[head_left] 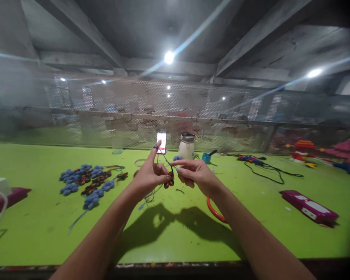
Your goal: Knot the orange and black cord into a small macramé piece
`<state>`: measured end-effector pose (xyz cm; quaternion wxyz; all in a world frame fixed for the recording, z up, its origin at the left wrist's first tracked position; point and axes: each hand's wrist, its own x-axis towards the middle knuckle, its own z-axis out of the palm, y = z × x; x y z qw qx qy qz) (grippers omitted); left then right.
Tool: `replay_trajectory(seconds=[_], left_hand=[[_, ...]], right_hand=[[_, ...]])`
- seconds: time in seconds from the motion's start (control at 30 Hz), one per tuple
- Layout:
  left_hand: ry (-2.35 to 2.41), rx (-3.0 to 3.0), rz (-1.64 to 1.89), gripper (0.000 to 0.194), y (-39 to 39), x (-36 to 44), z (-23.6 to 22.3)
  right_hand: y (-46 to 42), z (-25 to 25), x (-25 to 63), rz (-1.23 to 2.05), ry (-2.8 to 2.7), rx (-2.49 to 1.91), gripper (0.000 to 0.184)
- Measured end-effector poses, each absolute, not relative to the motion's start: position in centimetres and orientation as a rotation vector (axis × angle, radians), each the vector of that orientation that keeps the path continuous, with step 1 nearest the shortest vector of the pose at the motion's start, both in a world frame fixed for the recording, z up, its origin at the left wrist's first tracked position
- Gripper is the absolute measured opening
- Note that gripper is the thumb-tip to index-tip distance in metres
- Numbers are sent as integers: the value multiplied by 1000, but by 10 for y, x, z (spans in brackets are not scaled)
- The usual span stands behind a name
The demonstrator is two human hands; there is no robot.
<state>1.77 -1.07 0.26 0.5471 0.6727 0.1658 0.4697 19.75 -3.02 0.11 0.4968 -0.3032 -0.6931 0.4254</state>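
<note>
My left hand (151, 173) pinches a small black-and-orange crochet piece (169, 182) between thumb and fingers. Its index finger points up, with dark yarn (164, 155) wrapped around it and running down to the work. Close on the right, my right hand (196, 173) is closed on a thin crochet hook (175, 167), mostly hidden by the fingers, its tip at the yarn. Blue crochet flowers (91, 199) and black-and-orange ones (95, 182) lie in a group on the green table (41, 233), left of my hands.
Behind my hands stand a lit phone (161, 142), a pale lidded jar (186, 147) and a small blue pot (206, 158). A red ring (214, 210) lies under my right forearm. Further right are a purple box (309, 207) and a blue tool with a black cord (251, 159).
</note>
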Motion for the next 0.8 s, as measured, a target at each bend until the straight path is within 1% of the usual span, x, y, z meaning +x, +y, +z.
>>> replay_trajectory(seconds=[0.17,0.3,0.67,0.8], left_hand=[[391,1573,1071,110,-10,17,2],[376,1532,1080,104,-12,15,5],[346,1522,1186,96,-11,15,5],[385,1547,1154,98,-10,14,4]], right_hand=[[-28,1,200,1182,-1623,-678,25],[-25,2,206,1228,-1553,-654,26],[-19,3,212,1193,-1461,-715,27],[-18,3,216,1032,-1612,-765,27]])
